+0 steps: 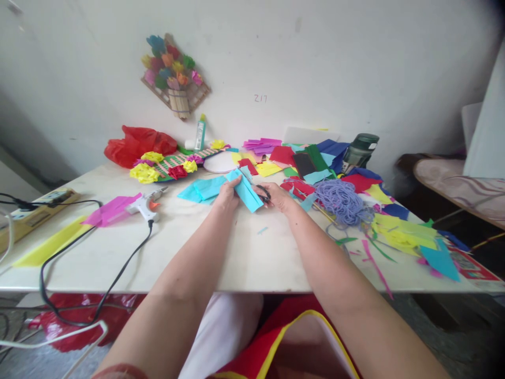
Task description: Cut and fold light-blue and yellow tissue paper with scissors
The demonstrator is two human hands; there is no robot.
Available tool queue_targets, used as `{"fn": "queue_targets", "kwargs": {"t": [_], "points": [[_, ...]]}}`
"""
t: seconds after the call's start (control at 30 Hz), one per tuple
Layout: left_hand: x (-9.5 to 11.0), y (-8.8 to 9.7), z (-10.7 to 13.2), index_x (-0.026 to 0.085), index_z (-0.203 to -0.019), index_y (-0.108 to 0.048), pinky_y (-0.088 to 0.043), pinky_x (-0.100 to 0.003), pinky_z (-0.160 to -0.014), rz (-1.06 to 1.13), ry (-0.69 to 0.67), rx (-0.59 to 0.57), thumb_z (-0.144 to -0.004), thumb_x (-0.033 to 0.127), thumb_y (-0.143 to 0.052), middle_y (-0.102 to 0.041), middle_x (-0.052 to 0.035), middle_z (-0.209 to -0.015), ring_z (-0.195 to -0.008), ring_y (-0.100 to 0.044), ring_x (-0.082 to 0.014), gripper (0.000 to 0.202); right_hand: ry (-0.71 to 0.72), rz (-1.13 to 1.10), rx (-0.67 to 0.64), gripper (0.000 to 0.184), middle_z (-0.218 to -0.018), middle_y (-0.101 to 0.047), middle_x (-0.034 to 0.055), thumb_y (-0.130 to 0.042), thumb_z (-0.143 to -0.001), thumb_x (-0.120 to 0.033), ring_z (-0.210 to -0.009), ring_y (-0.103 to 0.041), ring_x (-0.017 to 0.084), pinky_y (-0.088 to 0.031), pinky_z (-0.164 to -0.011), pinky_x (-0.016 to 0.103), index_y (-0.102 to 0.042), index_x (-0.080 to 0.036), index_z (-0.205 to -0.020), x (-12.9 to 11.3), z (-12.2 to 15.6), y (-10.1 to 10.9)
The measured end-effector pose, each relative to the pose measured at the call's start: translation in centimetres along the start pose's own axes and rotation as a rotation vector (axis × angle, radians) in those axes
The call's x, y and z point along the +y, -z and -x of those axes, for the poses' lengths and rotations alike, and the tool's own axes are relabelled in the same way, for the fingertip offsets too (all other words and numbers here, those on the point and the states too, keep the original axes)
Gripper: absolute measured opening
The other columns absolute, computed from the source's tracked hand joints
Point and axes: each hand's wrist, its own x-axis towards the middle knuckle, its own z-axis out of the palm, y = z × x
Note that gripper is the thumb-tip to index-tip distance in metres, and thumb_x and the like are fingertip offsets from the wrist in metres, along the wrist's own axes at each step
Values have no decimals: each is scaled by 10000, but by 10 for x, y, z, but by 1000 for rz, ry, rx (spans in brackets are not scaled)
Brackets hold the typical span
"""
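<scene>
Through the head camera I saw the left hand (229, 193) pinching a folded blue paper (248, 193) over the table (268, 263), while the right hand (279, 197) gripped black scissors (263, 193) at the paper's right edge. More blue sheets (199, 190) lay just to the left. Farther left I had a white glue gun (147, 208) against some pink paper (110, 212). On the right sat a purple yarn heap (342, 202), with a dark jar (360, 150) beyond it. Bright flowers (168, 59) hung on the far wall (260, 47).

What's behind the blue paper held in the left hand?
Beyond the blue paper, red paper and yellow paper show on the table. Whatever the blue paper and left hand cover cannot be seen.
</scene>
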Motion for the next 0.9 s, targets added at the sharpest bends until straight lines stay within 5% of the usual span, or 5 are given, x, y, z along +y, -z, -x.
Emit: {"fn": "queue_targets", "kwargs": {"t": [0.9], "points": [[1, 1, -3, 179, -760, -611, -538, -330, -707, 39, 2, 64, -648, 183, -706, -680, -25, -643, -632, -654, -191, 147, 10, -28, -69, 313, -433, -479, -65, -685, -621, -390, -321, -389, 39, -268, -323, 176, -470, -164, -587, 12, -8, 5]]}}
